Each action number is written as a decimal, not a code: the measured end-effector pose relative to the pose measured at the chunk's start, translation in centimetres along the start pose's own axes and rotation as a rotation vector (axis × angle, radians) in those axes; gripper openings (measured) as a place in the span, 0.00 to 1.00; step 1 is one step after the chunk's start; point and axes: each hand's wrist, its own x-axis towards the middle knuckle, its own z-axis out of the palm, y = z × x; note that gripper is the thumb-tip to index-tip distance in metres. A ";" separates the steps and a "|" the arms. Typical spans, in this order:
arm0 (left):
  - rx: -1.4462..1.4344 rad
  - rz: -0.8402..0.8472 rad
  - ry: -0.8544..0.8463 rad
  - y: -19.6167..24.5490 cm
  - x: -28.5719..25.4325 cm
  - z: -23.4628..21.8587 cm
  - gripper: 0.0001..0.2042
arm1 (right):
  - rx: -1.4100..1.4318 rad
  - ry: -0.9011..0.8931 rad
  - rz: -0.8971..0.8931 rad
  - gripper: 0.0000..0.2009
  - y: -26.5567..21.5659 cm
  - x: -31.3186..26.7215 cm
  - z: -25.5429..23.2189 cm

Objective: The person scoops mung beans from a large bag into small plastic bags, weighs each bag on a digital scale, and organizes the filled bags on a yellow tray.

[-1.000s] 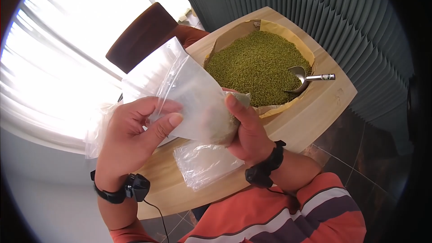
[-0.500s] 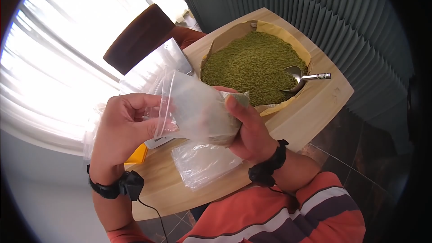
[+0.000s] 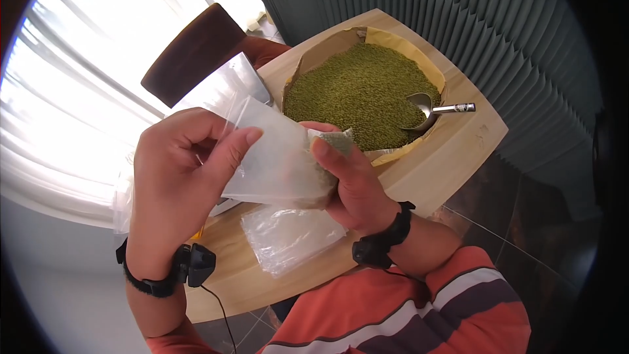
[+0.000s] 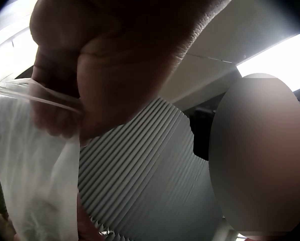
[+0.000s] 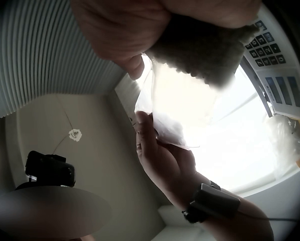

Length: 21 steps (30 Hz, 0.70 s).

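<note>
In the head view a translucent zip bag (image 3: 268, 157) with beans gathered at its lower right end is held between both hands. My left hand (image 3: 180, 164) pinches the zip-edge end between thumb and fingers; the left wrist view shows fingertips (image 4: 54, 120) at the zip strip of the bag (image 4: 34, 165). My right hand (image 3: 354, 180) grips the bean-filled end, thumb on top. The right wrist view shows that hand (image 5: 125, 30) around the dark bulk of beans (image 5: 200, 52), with my left hand (image 5: 165, 165) at the bag's other end.
A large open sack of green beans (image 3: 360, 92) holds a metal scoop (image 3: 426, 110) on the wooden table (image 3: 458, 157). Flat plastic bags (image 3: 291, 239) lie near the front edge. Behind my left hand is a scale (image 3: 229, 85), its keypad visible in the right wrist view. A brown chair (image 3: 193, 52) stands beyond.
My left hand first drew the bag's zip end down and now holds it higher, with the thumb over the plastic. The right hand keeps its grip and has shifted slightly left in view.
</note>
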 end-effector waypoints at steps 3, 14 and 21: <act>-0.421 -0.013 -0.012 -1.5 1.0 0.2 0.10 | 0.015 0.001 -0.019 0.30 0.2 0.1 -0.5; -0.267 -0.029 -0.318 -1.5 1.4 -1.0 0.17 | 0.095 0.062 -0.041 0.28 -1.0 0.6 -1.4; -0.298 -0.109 -0.241 0.2 1.9 -0.8 0.17 | 0.031 0.057 -0.056 0.29 -1.3 0.5 -1.5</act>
